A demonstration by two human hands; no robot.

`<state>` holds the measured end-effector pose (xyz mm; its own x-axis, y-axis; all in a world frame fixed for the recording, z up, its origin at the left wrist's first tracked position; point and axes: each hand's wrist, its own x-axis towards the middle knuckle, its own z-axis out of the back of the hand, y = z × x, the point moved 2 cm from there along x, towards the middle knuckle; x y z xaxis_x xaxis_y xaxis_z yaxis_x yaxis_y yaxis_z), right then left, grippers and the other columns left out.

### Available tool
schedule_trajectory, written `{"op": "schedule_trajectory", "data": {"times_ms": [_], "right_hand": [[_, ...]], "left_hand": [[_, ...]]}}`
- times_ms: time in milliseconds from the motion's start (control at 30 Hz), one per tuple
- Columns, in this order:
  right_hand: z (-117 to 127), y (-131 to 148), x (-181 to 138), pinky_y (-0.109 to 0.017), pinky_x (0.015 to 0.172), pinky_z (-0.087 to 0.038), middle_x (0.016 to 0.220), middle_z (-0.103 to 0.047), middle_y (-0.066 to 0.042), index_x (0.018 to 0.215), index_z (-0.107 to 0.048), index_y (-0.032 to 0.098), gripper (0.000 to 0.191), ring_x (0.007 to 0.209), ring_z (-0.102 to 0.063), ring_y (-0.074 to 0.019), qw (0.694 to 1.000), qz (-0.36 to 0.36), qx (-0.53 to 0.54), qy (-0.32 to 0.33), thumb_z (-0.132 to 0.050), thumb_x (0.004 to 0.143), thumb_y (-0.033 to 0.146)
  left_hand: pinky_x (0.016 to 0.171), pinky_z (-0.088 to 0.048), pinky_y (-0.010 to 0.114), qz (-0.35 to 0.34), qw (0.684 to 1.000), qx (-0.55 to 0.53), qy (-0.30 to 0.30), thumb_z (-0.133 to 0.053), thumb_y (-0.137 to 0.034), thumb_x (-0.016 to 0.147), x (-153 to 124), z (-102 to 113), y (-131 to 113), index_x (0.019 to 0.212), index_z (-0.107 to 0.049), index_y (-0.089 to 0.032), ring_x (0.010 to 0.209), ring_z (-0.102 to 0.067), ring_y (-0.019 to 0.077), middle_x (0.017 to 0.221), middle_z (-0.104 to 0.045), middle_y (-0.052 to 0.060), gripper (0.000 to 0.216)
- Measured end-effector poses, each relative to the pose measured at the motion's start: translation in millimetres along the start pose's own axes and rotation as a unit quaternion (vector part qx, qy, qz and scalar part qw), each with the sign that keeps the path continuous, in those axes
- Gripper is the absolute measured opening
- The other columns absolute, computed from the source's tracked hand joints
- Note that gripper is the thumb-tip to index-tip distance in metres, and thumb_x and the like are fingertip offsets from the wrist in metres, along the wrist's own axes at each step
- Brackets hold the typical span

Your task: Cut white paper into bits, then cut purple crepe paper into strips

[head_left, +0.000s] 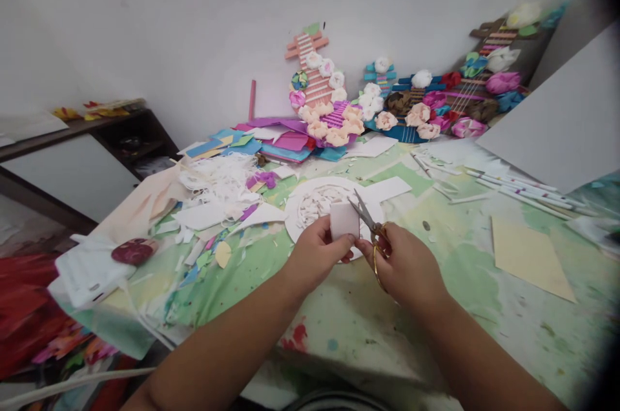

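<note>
"White card (344, 220), the small piece: where is it exactly?"

"Held up in front of the person, above the near part of a round white base (291, 228) on the table."

"Which hand has it?"

"The left hand (317, 244). It pinches the card by the lower part, with the thumb across the front."

"And the right hand (404, 263)?"

"That one grips a pair of scissors (364, 210), fingers through the gold handles. The blades stand slightly apart at the card's upper right corner. I cannot tell whether they bite into it."

"What lies on the round base?"

"A heap of small white scraps (317, 199). A flat white strip (389, 189) reaches out from its right side."

"Anything else nearby?"

"To the left, a tangle of white strings (216, 179). To the right, a pale yellow sheet (530, 260), and behind that a bundle of thin white sticks (526, 191). All of it is on a green and white tablecloth (465, 269)."

"And by the wall?"

"A pink guitar-shaped decoration (317, 86) with paper flowers, standing just behind a pile of coloured sheets (285, 141)."
</note>
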<state>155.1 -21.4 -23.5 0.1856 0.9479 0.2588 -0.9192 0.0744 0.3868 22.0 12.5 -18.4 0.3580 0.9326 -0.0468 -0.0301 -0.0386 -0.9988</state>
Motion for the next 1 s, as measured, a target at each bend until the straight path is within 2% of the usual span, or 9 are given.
{"op": "schedule_trajectory", "data": {"times_ms": [200,267,367,467,733,867,1000], "right_hand": [[1.7,-4.2,3.8,-0.021,0.047,-0.031,0.058,-0.049,0.002,0.064,-0.043,0.019,0.037,0.054,-0.045,-0.0110,0.982,-0.025,0.172,0.077,-0.031,0.071,0.054],[-0.2,-5.8,4.7,-0.021,0.047,-0.031,0.057,-0.048,0.002,0.063,-0.043,0.019,0.038,0.053,-0.044,-0.0109,0.980,-0.026,0.172,0.100,-0.032,0.070,0.055],[-5.3,-6.9,4.8,-0.022,0.047,-0.031,0.057,-0.049,0.002,0.063,-0.044,0.019,0.040,0.052,-0.044,-0.0111,0.977,-0.020,0.157,0.143,-0.032,0.069,0.056],[-9.1,-6.0,3.7,-0.022,0.047,-0.031,0.059,-0.052,0.000,0.064,-0.047,0.019,0.040,0.054,-0.045,-0.0116,0.971,0.000,0.160,0.176,-0.031,0.070,0.055],[-7.2,-1.8,1.7,-0.021,0.048,-0.030,0.061,-0.054,0.000,0.066,-0.051,0.018,0.039,0.054,-0.046,-0.0111,0.969,0.048,0.163,0.181,-0.031,0.073,0.050],[-2.4,1.1,1.6,-0.021,0.048,-0.029,0.057,-0.053,-0.001,0.061,-0.053,0.018,0.041,0.052,-0.046,-0.0114,0.977,0.063,0.130,0.155,-0.031,0.073,0.051],[-1.8,3.6,1.4,-0.021,0.050,-0.030,0.059,-0.055,-0.001,0.065,-0.056,0.019,0.040,0.054,-0.047,-0.0115,0.973,0.081,0.146,0.159,-0.029,0.075,0.047]], "left_hand": [[0.037,-0.035,0.018,-0.022,0.996,-0.079,-0.023,-0.049,-0.029,0.068,5.6,5.5,4.1,0.081,-0.046,-0.014,0.040,-0.043,0.0052,0.056,-0.048,-0.003,0.020],[0.039,-0.038,0.019,-0.019,0.994,-0.105,-0.026,-0.049,-0.027,0.068,7.3,6.3,3.8,0.084,-0.046,-0.014,0.043,-0.046,0.0061,0.060,-0.050,-0.002,0.021],[0.051,-0.046,0.025,-0.021,0.992,-0.123,-0.012,-0.050,-0.024,0.067,7.8,5.2,1.8,0.085,-0.046,-0.014,0.052,-0.052,0.0089,0.066,-0.053,0.000,0.020],[0.054,-0.047,0.027,-0.023,0.993,-0.120,0.009,-0.050,-0.024,0.067,6.5,2.7,0.6,0.084,-0.045,-0.015,0.054,-0.052,0.0087,0.064,-0.052,-0.002,0.019],[0.056,-0.047,0.028,-0.028,0.996,-0.059,0.054,-0.048,-0.029,0.069,5.2,-0.7,5.6,0.080,-0.043,-0.015,0.056,-0.052,0.0090,0.066,-0.051,-0.002,0.018],[0.051,-0.045,0.024,-0.039,0.998,-0.013,0.050,-0.046,-0.029,0.070,4.3,1.5,2.3,0.074,-0.040,-0.015,0.050,-0.052,0.0086,0.060,-0.050,-0.002,0.016],[0.049,-0.043,0.022,-0.041,0.998,0.023,0.037,-0.045,-0.027,0.070,3.4,1.8,0.0,0.071,-0.039,-0.015,0.047,-0.050,0.0079,0.055,-0.050,-0.003,0.013]]}}
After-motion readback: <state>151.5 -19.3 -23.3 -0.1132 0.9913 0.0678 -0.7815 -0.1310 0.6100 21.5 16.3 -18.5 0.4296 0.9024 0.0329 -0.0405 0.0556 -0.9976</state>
